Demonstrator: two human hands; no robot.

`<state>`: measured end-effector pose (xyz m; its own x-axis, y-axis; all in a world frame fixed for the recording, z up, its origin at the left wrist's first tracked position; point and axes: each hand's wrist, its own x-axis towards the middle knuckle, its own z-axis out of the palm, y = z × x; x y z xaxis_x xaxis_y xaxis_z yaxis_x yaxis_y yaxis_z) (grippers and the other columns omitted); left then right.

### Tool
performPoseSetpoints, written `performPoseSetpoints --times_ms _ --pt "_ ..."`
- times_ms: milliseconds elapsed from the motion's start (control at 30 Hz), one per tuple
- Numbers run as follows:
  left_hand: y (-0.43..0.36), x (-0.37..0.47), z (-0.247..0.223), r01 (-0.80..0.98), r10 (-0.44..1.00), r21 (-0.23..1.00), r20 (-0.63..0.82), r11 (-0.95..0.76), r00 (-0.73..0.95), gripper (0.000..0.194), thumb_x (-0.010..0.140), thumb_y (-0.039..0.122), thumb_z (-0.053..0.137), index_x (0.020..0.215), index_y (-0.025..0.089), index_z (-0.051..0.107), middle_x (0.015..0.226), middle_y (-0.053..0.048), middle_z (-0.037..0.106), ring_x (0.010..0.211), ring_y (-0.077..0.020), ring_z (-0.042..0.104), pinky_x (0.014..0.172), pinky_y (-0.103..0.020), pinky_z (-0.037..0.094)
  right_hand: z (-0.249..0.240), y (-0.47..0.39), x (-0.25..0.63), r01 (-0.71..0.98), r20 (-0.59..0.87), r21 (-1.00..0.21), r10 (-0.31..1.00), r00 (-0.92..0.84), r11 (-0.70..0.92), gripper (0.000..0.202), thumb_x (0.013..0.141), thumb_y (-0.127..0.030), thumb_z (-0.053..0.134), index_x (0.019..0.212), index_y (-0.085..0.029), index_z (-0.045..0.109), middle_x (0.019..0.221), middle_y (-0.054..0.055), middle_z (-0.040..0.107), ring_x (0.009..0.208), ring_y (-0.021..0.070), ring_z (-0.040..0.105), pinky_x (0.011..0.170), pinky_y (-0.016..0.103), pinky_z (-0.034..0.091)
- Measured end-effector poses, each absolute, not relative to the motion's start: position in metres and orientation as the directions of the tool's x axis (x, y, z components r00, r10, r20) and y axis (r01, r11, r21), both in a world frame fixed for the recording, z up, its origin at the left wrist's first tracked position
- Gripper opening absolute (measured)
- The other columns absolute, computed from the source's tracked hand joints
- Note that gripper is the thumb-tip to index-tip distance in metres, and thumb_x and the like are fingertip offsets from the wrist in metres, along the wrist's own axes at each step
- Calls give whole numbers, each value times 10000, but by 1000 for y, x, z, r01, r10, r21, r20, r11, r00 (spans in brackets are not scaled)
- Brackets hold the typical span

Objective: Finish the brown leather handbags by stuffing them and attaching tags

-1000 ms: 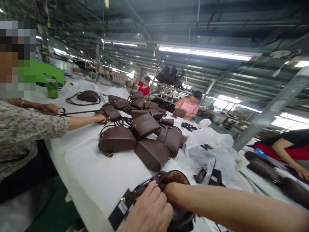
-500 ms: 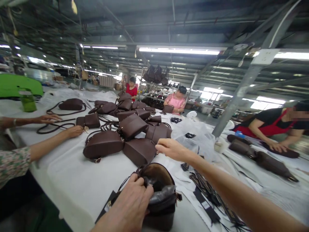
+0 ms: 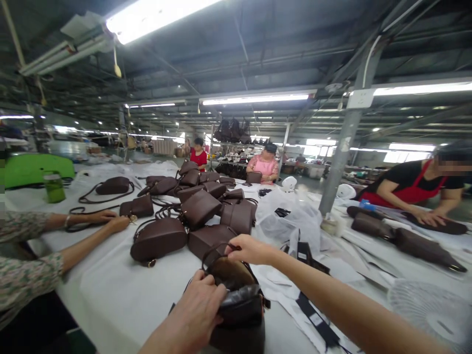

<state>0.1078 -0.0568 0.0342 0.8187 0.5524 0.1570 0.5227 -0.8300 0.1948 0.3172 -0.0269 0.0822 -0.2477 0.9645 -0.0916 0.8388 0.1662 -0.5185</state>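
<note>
A dark brown handbag (image 3: 241, 327) stands open in front of me, its mouth facing up. Tan lining and crumpled grey plastic stuffing (image 3: 241, 294) show inside it. My left hand (image 3: 197, 305) is closed on the bag's left rim, some of its fingertips hidden. At the far side of the opening, my right hand (image 3: 249, 250) pinches the bag's dark strap (image 3: 216, 250) and lifts it in a loop. Just beyond lie other brown bags, the nearest being one bag (image 3: 210, 238) behind the strap and another bag (image 3: 159, 240) to its left.
At left, a co-worker's hands (image 3: 116, 223) work at a small brown bag (image 3: 137, 206). Clear plastic (image 3: 289, 211) and black tags (image 3: 316, 319) lie to the right, near a white fan (image 3: 429, 309). A grey post (image 3: 337, 162) rises at right. Another co-worker's hands (image 3: 429, 216) press on dark pieces.
My right hand has moved from beside a farther bag back to the near bag and now holds its strap up. The left hand stays on the rim. The co-worker's hands at left have drawn together.
</note>
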Motion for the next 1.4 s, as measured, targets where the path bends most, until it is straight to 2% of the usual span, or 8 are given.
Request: performPoseSetpoints --times_ms 100,233,333,467,633,833,1167,1400 --pt "-57 105 30 508 543 201 202 -838 815 129 784 233 670 862 187 577 925 -43 660 926 -241 563 885 -423 379 93 -44 303 863 -7 -387 935 -356 326 76 787 -138 582 774 -134 657 885 63 644 869 173 558 778 264 392" --pt "-61 96 27 437 491 223 385 -871 782 155 775 221 667 898 205 575 1012 -44 653 979 -244 562 904 -428 417 105 -57 296 870 38 -151 883 -469 469 115 773 -94 557 724 -145 648 804 57 668 776 154 572 691 234 372" --pt "-58 94 30 428 505 287 633 -857 587 277 818 244 605 1087 204 551 1164 -99 614 1085 -261 550 935 -429 447 109 -60 296 869 118 -144 880 -461 474 132 774 -80 549 734 -142 658 795 59 684 768 151 584 693 231 375" --pt "-44 110 31 476 510 285 730 -832 455 462 854 262 548 1297 175 449 1272 -139 573 1168 -284 526 978 -467 438 104 -67 297 842 169 -325 903 -396 430 117 767 -107 565 810 -160 661 761 11 666 696 127 581 640 214 382" --pt "-35 135 23 611 580 202 626 -766 521 223 913 155 402 987 181 610 909 -72 645 856 -234 579 780 -376 473 90 -80 323 763 59 -586 953 -296 273 228 662 -121 633 882 -179 645 650 -76 538 573 82 471 538 189 319" --pt "-29 138 23 680 582 125 640 -723 501 216 929 161 393 914 191 607 860 -58 623 823 -229 564 745 -341 449 57 -90 373 602 -98 -795 961 -257 80 144 602 -187 687 675 -164 565 560 -93 475 552 69 403 520 189 297" --pt "-24 141 25 653 611 214 636 -727 471 239 934 194 357 892 205 592 855 -49 641 816 -223 592 740 -339 472 11 -116 391 56 -169 -986 911 -375 -160 435 484 -229 858 818 -151 590 747 -26 688 669 104 635 690 245 479" --pt "-24 141 27 671 636 219 610 -708 472 258 939 202 339 892 202 593 855 -52 654 813 -224 609 741 -340 477 3 -133 377 -35 -164 -983 946 -279 -180 454 473 -240 856 790 -159 540 699 -28 660 615 110 616 597 246 516"
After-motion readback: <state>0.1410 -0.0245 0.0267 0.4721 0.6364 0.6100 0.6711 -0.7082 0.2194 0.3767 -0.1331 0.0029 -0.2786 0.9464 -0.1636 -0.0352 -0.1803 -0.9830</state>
